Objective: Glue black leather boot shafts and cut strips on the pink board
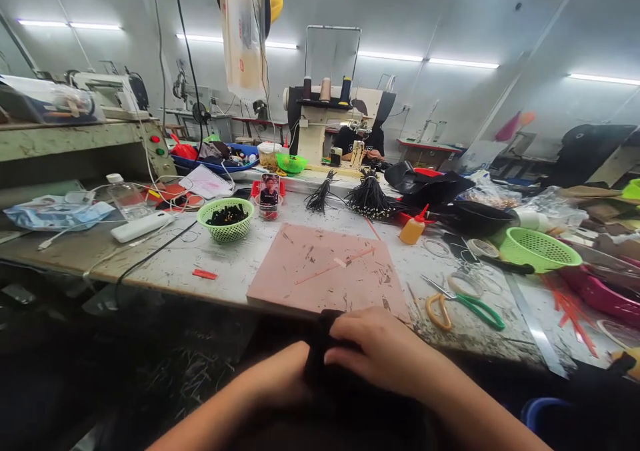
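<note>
Head view. Both hands work below the near edge of the counter (210,264). The right hand (385,354) lies over a dark, soft piece of black material (320,351), its fingers (345,337) curled down and gripping the upper edge. The left hand (280,381) meets the piece from the other side; its fingers are hidden behind the material, so their grip cannot be confirmed.

Judged from this position, handling of the piece is in progress: it is held off the counter, and nothing lies yet on the pink, scratched rectangular cutting mat (327,271) just beyond the fingers.

The piece appears limp, matte and folded; its outline is unclear against the dark lap. The green- and orange-handled scissors (463,304) lie untouched, to the right of the fingers and beyond them.
</note>
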The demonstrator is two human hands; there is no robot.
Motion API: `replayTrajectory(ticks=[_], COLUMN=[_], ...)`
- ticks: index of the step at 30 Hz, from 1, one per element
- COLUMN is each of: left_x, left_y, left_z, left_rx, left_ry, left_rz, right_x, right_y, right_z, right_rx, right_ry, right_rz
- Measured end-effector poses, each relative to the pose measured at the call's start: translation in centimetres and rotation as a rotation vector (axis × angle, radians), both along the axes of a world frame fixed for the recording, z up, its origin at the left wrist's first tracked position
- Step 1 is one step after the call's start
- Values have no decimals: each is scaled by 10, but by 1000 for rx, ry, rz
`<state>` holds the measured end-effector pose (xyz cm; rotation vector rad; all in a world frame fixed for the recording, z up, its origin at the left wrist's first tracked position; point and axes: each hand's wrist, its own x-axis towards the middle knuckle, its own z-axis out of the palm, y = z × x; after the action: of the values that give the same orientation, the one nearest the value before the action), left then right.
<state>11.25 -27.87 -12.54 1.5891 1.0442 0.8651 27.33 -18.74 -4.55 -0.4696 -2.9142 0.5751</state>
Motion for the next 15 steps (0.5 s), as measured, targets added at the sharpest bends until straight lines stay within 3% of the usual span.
replayTrajectory(ticks=[2,6,10,15], left_x=[-8,-10,0,7], left_y=[-1,-7,-9,-6], left_z=[1,9,22,32], left_rx=[-50,-123,-78,-52], left_ry=[-106,-396,-352,-309], left_rz=[59,324,424,460], right_x=[0,1,1,2], right_y=[-4,-8,-11,-15], right_z=[-7,-19,-27,-28], right_rx=[-19,-48,-47,-75], right_ry=[134,353,635,702], right_rz=[20,74,55,47])
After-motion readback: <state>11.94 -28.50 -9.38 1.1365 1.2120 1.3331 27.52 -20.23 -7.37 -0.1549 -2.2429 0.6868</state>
